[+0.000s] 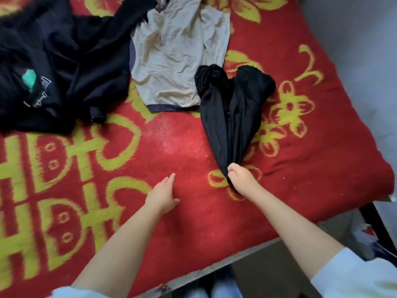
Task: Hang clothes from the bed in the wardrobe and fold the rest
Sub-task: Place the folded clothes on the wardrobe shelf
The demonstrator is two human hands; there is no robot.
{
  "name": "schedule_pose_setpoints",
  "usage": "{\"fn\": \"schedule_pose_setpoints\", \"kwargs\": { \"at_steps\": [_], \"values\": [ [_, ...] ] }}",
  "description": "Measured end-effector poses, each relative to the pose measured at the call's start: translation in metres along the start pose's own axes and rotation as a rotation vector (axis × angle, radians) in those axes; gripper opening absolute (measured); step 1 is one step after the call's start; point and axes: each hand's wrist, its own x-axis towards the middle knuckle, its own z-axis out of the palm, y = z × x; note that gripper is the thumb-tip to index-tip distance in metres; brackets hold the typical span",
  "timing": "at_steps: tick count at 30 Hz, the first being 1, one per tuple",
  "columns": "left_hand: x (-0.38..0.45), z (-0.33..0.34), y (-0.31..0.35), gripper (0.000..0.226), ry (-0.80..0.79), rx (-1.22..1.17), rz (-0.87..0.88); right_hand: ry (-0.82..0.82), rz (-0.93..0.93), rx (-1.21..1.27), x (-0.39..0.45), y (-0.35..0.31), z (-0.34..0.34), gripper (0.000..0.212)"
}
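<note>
The person is standing at the near edge of the bed, which is covered by a red blanket with a yellow pattern. The right hand is gripping the bunched near end of a black garment, fingers curled tight round the cloth. The garment is trailing away across the blanket in two long lobes, likely trousers or leggings, though I cannot tell which. The left hand is hovering just over bare blanket with fingers straight and relaxed, holding nothing.

The black cloth is looking thin, light and limp, so it will probably sag and twist when lifted. Taking it by the band with both hands, set apart, should let it fall flat for folding.

Further back a beige shirt with dark trim is lying crumpled, its edge touching the black garment. To the left a dark jacket pile is showing a green patch and a small white printed mark, too blurred for me to read. The yellow blanket motifs may be characters, but I cannot read them from here.
</note>
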Motion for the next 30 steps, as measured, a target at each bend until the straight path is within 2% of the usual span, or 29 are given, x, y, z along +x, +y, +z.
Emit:
{"fn": "schedule_pose_setpoints", "kwargs": {
  "at_steps": [2,6,9,11,13,14,16,17,18,19,21,23,25,28,30],
  "values": [
    [-0.019,-0.003,0.019,0.084,0.003,-0.137,0.012,-0.126,0.016,0.098,-0.034,-0.003,-0.018,0.023],
    [-0.052,-0.019,0.056,0.09,0.056,-0.329,0.057,-0.417,-0.008,0.125,-0.097,-0.01,-0.074,0.013],
    [-0.065,-0.039,0.08,0.098,0.139,-0.455,0.107,-0.475,-0.081,0.203,-0.141,-0.026,-0.121,0.024],
    [-0.07,-0.053,0.095,0.1,0.207,-0.415,0.154,-0.488,-0.152,0.312,-0.162,-0.036,-0.146,0.027],
    [-0.079,-0.062,0.115,0.095,0.206,-0.331,0.23,-0.417,-0.175,0.535,-0.179,-0.035,-0.165,0.038],
    [-0.082,-0.064,0.124,0.088,0.2,-0.274,0.271,-0.364,-0.175,0.668,-0.186,-0.036,-0.172,0.038],
    [-0.087,-0.065,0.142,0.054,0.207,-0.164,0.353,-0.316,-0.24,0.867,-0.198,-0.033,-0.182,0.018],
    [-0.093,-0.067,0.152,0.032,0.201,-0.119,0.359,-0.293,-0.286,0.915,-0.204,-0.034,-0.186,0.017],
    [-0.1,-0.071,0.16,0.022,0.197,-0.105,0.365,-0.265,-0.322,0.947,-0.212,-0.038,-0.19,0.023],
    [-0.107,-0.076,0.165,0.021,0.193,-0.159,0.368,-0.221,-0.33,0.97,-0.214,-0.037,-0.194,0.023],
    [-0.125,-0.094,0.172,0.024,0.188,-0.438,0.376,-0.088,-0.344,1.034,-0.222,-0.042,-0.21,0.016],
    [-0.145,-0.117,0.169,0.029,0.202,-0.737,0.398,0.059,-0.331,1.073,-0.223,-0.047,-0.225,0.025],
    [-0.165,-0.141,0.159,0.033,0.255,-0.874,0.449,0.213,-0.313,1.006,-0.214,-0.059,-0.238,0.044],
    [-0.196,-0.174,0.154,0.024,0.421,-0.868,0.456,0.375,-0.378,0.772,-0.201,-0.09,-0.255,0.036],
    [-0.218,-0.201,0.146,0.025,0.62,-0.819,0.452,0.463,-0.439,0.628,-0.202,-0.117,-0.269,0.036]
  ]
}}
